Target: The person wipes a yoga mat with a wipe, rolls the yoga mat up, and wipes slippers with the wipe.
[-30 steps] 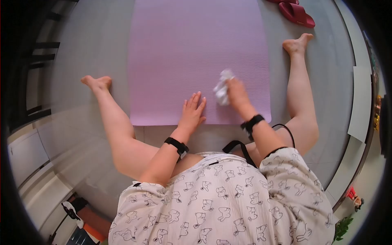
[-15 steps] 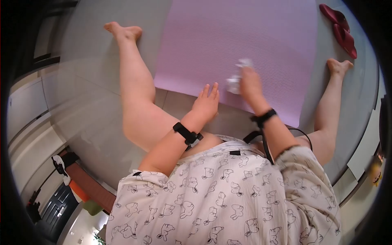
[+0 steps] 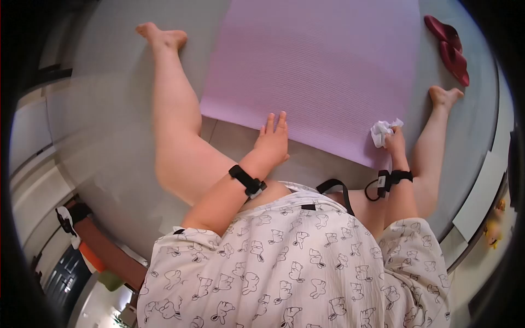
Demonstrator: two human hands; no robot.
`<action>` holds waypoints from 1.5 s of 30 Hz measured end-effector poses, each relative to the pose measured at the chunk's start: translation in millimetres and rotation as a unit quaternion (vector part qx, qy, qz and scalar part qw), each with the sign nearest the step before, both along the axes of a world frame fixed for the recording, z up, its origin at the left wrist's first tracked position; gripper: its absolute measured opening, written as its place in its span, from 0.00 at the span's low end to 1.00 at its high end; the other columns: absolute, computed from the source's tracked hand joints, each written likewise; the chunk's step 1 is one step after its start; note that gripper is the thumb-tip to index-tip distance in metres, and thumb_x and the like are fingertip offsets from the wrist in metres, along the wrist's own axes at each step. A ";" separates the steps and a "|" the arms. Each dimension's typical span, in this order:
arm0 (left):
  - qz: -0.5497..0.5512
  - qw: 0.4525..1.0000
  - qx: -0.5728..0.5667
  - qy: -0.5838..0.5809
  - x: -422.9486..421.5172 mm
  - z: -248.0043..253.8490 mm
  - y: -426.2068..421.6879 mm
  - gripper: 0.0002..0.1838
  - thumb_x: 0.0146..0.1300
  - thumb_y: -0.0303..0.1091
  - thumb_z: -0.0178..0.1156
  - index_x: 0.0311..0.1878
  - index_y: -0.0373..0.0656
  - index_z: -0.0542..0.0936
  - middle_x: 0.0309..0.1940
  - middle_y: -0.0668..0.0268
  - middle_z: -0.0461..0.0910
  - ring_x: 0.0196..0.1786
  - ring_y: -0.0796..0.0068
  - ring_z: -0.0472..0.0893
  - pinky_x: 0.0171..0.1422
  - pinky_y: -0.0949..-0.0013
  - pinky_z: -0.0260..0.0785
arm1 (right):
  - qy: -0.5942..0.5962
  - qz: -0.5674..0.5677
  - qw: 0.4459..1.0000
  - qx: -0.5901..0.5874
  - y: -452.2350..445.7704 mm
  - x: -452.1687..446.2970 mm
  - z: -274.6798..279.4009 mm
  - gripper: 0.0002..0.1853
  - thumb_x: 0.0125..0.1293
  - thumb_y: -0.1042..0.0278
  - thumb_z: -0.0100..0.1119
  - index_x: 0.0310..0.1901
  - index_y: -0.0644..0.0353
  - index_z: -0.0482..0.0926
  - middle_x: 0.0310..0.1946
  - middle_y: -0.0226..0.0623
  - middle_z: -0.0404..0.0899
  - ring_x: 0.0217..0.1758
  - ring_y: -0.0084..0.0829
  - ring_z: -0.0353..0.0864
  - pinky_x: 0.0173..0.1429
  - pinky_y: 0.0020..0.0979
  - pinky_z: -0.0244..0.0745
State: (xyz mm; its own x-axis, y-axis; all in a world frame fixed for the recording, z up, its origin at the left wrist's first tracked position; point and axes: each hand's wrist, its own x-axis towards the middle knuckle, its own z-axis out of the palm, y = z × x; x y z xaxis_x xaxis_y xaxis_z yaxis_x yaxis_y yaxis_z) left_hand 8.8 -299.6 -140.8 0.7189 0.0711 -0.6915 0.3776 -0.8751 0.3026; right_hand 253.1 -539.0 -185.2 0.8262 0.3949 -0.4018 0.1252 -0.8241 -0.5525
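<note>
A pink-purple mat [image 3: 311,71] with a ribbed surface lies on the floor between my spread legs. My right hand [image 3: 396,141] is closed on a crumpled white tissue [image 3: 381,134] at the mat's near right corner. The tissue lies against the mat there. My left hand [image 3: 273,136] rests at the mat's near edge, fingers stretched out and holding nothing; its fingertips reach onto the mat. Each wrist wears a black strap with a small device.
Two dark red slippers [image 3: 449,49] lie on the grey tiled floor [image 3: 120,109] beyond my right foot. My bare legs stretch along both sides of the mat. A black strap [image 3: 336,188] lies by my lap. A brown bench-like piece [image 3: 109,251] stands at the lower left.
My right hand has moved right with the tissue, from the middle of the mat's near part to its near right corner. My left hand stays in about the same place.
</note>
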 end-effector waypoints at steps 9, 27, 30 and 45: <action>0.023 0.999 -0.012 0.025 -3.9 -13.6 -4.0 0.48 0.46 0.45 0.67 0.66 0.31 0.53 0.70 0.52 0.40 0.72 0.47 0.41 0.71 0.52 0.45 | 0.045 0.244 0.956 0.157 319.9 -111.1 -22.2 0.13 0.54 0.78 0.47 0.43 0.63 0.72 0.42 0.48 0.74 0.45 0.46 0.74 0.48 0.43 0.71; -0.008 0.998 -0.042 -0.047 -6.7 -14.7 -6.5 0.47 0.51 0.43 0.65 0.66 0.28 0.50 0.70 0.49 0.34 0.71 0.42 0.37 0.70 0.50 0.47 | -0.081 0.046 0.989 -0.113 -52.6 49.8 -23.6 0.18 0.49 0.76 0.49 0.45 0.64 0.71 0.39 0.52 0.76 0.46 0.50 0.75 0.52 0.41 0.68; -0.049 0.987 0.107 -0.109 -5.3 -22.9 -13.3 0.46 0.48 0.42 0.66 0.63 0.28 0.54 0.69 0.50 0.44 0.71 0.47 0.46 0.69 0.51 0.50 | -0.054 0.003 0.988 -0.143 -47.7 54.5 -26.9 0.19 0.50 0.71 0.50 0.47 0.64 0.71 0.38 0.53 0.77 0.45 0.51 0.76 0.51 0.41 0.69; 0.014 0.963 0.107 -0.247 93.1 80.5 73.2 0.12 0.58 0.33 0.57 0.46 0.44 0.75 0.33 0.63 0.79 0.35 0.67 0.79 0.40 0.68 0.70 | -0.134 -0.281 0.827 0.468 -119.6 24.8 112.0 0.28 0.65 0.51 0.49 0.61 0.60 0.60 0.57 0.36 0.65 0.56 0.28 0.67 0.54 0.28 0.67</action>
State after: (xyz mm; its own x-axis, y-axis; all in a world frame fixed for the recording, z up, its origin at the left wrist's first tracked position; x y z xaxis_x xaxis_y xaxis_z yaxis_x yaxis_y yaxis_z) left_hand 101.9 -226.4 -60.3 0.9517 0.1992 -0.2334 0.2593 -0.9288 0.2648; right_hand 277.9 -658.5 -73.2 0.9948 -0.0470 0.0904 0.0894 -0.0216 -0.9958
